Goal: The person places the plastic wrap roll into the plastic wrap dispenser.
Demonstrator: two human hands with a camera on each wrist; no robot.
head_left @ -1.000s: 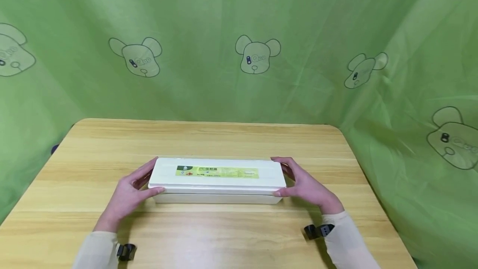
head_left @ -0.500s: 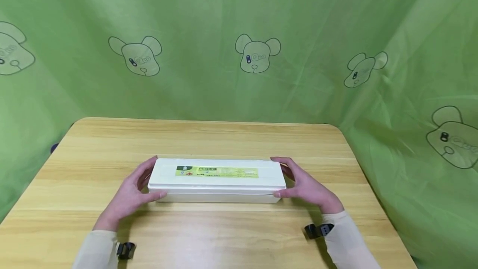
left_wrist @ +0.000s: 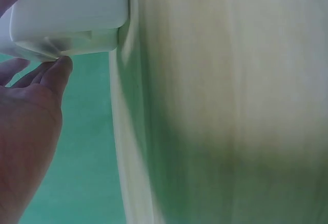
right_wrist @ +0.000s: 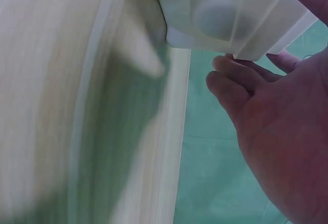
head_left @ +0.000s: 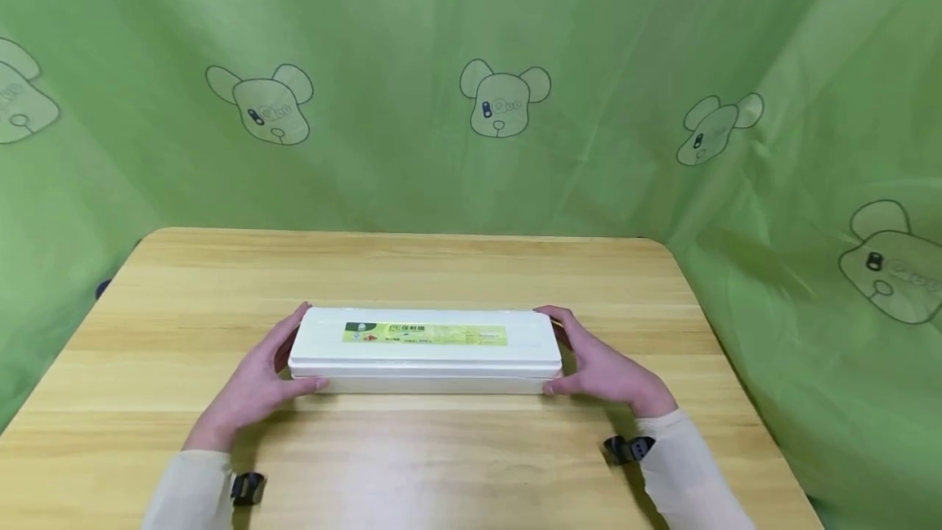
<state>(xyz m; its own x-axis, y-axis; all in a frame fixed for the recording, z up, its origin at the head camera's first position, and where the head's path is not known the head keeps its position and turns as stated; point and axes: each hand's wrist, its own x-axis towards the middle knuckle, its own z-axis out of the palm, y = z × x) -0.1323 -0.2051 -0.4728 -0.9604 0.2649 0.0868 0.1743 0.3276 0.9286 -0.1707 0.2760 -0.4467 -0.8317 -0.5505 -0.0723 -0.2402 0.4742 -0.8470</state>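
Observation:
A long white cling film box (head_left: 423,384) with a lid and a yellow-green label (head_left: 425,334) lies lengthwise across the wooden table. My left hand (head_left: 253,383) grips its left end, thumb along the front side and fingers round the end towards the back. At the opposite end my right hand (head_left: 611,375) holds it the same way, with the thumb at the front right corner. Both wrist views show fingertips at the far edge of the white box (left_wrist: 72,8). In the right wrist view, a round shape shows through the translucent end wall. What lies inside is otherwise hidden.
The light wooden table (head_left: 412,268) has rounded far corners. A green curtain (head_left: 390,170) printed with bear heads hangs behind it and along the sides. Black wrist cameras (head_left: 247,489) sit below both hands.
The left thumb has slid slightly right and down onto the lower front of the box. The right thumb sits slightly lower too. The head view has shifted slightly; the box stays in place.

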